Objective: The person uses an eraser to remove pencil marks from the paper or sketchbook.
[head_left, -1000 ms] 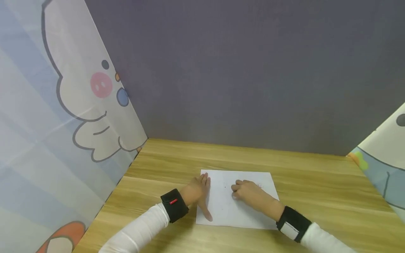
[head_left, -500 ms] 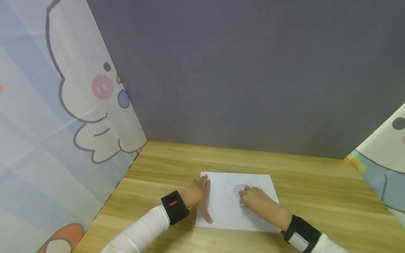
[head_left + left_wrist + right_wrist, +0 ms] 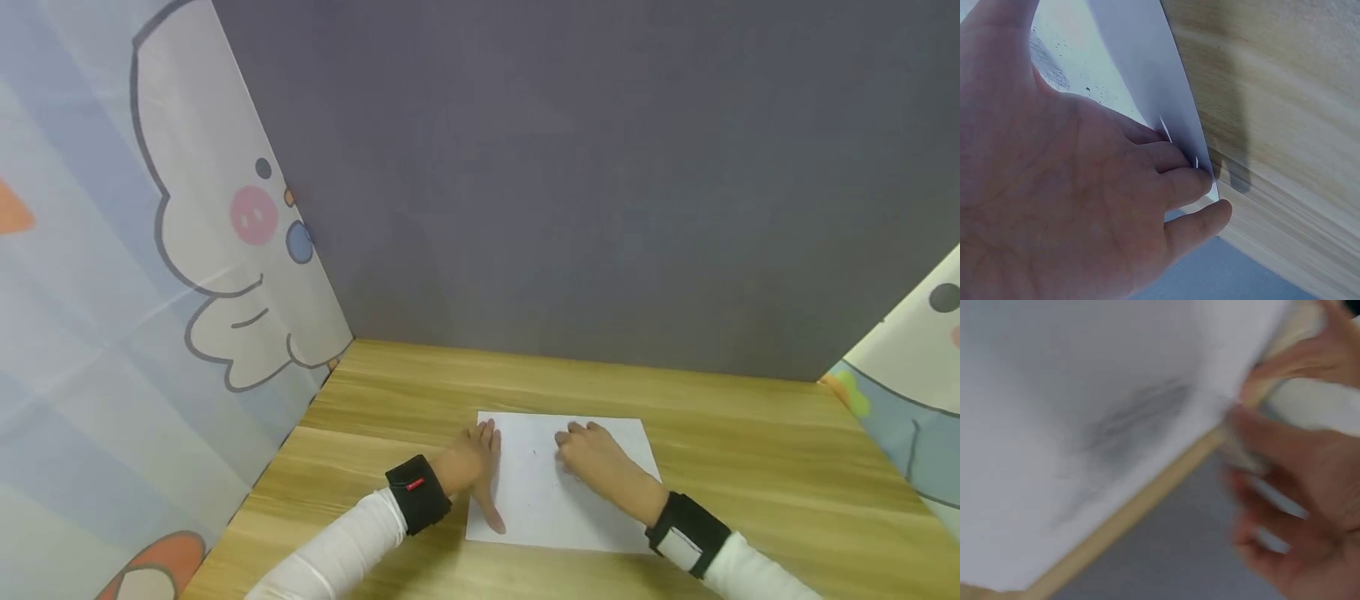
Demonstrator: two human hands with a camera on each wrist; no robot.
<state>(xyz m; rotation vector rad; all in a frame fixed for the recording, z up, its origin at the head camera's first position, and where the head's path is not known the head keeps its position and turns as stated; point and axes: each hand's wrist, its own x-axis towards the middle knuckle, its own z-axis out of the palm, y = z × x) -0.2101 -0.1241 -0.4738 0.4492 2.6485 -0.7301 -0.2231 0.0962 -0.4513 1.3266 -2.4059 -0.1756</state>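
A white sheet of paper (image 3: 525,508) lies on the wooden table. My left hand (image 3: 467,465) rests along its left edge with fingers and thumb spread; the left wrist view shows that hand (image 3: 1085,181) close up, fingers at the paper's border. Over the sheet's right half, my right hand (image 3: 600,467) pinches a small pale block, seemingly an eraser (image 3: 1241,453), blurred in the right wrist view and hidden in the head view. A grey pencil scribble (image 3: 1132,425) shows on the paper near the right hand, with dark specks (image 3: 1088,89) beside it.
The wooden tabletop (image 3: 750,467) stretches around the sheet. A dark grey panel (image 3: 570,183) stands at its back. Cloths with cartoon prints hang at the left (image 3: 210,250) and the right (image 3: 900,392).
My right hand has swept over the scribble, drawing back toward the lower right and then up-left again. The left hand has stayed on the paper. The head view has shifted slightly.
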